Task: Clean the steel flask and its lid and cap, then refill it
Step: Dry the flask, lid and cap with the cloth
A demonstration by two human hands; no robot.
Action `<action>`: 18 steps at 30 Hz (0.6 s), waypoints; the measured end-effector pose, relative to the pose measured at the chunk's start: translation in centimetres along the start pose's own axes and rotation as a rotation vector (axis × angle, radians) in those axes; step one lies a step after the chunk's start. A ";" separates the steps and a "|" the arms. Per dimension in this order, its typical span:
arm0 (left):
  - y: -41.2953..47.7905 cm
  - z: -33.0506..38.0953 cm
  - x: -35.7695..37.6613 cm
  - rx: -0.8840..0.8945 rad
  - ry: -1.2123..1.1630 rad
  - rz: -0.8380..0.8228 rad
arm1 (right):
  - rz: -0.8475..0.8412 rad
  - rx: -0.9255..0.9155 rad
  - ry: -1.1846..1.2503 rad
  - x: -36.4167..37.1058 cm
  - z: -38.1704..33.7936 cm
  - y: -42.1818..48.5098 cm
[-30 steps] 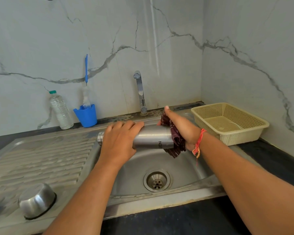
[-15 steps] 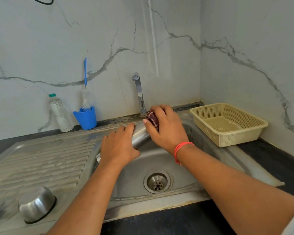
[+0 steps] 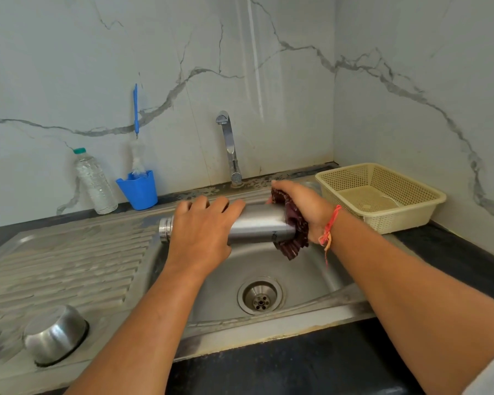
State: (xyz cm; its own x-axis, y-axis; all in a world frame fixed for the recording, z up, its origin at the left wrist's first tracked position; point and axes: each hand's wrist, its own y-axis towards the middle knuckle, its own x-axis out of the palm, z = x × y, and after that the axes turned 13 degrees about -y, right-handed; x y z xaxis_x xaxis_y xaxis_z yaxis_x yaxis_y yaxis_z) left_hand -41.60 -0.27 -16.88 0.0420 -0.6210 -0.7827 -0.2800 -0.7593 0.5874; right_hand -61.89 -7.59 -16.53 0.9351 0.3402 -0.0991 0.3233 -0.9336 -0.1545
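Holding the steel flask [image 3: 257, 226] level above the sink [image 3: 311, 269] basin, ringed neck pointing left, base pointing right. Gripping the neck half with the left hand [image 3: 203, 232], curled over the top of the body just beside that neck. Clutching a dark maroon scrub cloth [image 3: 293, 232] in the right hand [image 3: 305, 206] and pressing it round the flask's base, bunched between palm and steel, with a frayed edge hanging below. Wearing a red thread [image 3: 330, 229] on the right wrist. Hovering over the drain [image 3: 260, 297], in front of the tap [image 3: 230, 146].

Sharing the worktop with a cream perforated basket [image 3: 382, 220] at the right of the sink. Further left along the back wall, showing a blue cup [image 3: 139, 192] with a bottle brush [image 3: 136, 109] standing in it and a plastic bottle [image 3: 94, 183] just beside it. Showing also an upturned steel bowl [image 3: 54, 334] on the ribbed drainboard [image 3: 69, 266], well apart from the flask.
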 end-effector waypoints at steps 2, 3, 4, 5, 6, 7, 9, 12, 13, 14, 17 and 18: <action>0.2 0.0 -0.1 -0.040 -0.051 0.006 | -0.020 0.004 0.185 -0.2 0.3 0.4; 0.2 -0.1 -0.1 -0.056 -0.068 -0.001 | -0.013 -0.006 0.237 0.0 0.4 0.6; 0.1 -0.2 -0.1 -0.072 -0.082 -0.012 | 0.017 -0.015 0.256 0.4 0.5 0.9; 0.0 -0.3 0.1 -0.095 -0.100 -0.033 | 0.057 -0.020 0.257 0.9 0.6 1.1; -0.1 -0.5 0.3 -0.130 -0.130 -0.063 | 0.100 -0.030 0.246 1.5 0.7 1.3; -0.1 -0.6 0.4 -0.174 -0.168 -0.096 | 0.137 -0.040 0.256 2.1 0.6 1.4; 0.0 -0.8 0.6 -0.249 -0.231 -0.132 | 0.225 -0.095 0.282 3.5 0.2 1.1; 0.2 -0.4 0.7 -0.300 -0.282 -0.158 | 0.454 -0.389 0.028 4.7 -0.2 0.4; 0.3 -0.2 0.7 -0.308 -0.301 -0.161 | 0.530 -0.495 -0.103 4.8 -0.3 0.0; 0.4 0.0 0.6 -0.309 -0.313 -0.158 | 0.595 -0.581 -0.228 4.8 -0.2 -0.1; 0.5 -0.3 0.2 -0.265 -0.296 -0.110 | 0.695 -0.786 -0.496 4.3 -0.2 -0.3; 0.5 -0.5 0.0 -0.245 -0.275 -0.096 | 0.705 -0.826 -0.568 4.1 -0.3 -0.3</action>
State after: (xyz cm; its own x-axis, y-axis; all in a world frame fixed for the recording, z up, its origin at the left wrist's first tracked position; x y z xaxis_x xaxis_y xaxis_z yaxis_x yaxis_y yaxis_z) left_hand -41.21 -0.69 -16.48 -0.2110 -0.4945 -0.8431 -0.0482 -0.8563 0.5143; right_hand -58.07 -5.93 -16.63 0.8130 -0.4609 -0.3559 -0.0399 -0.6538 0.7556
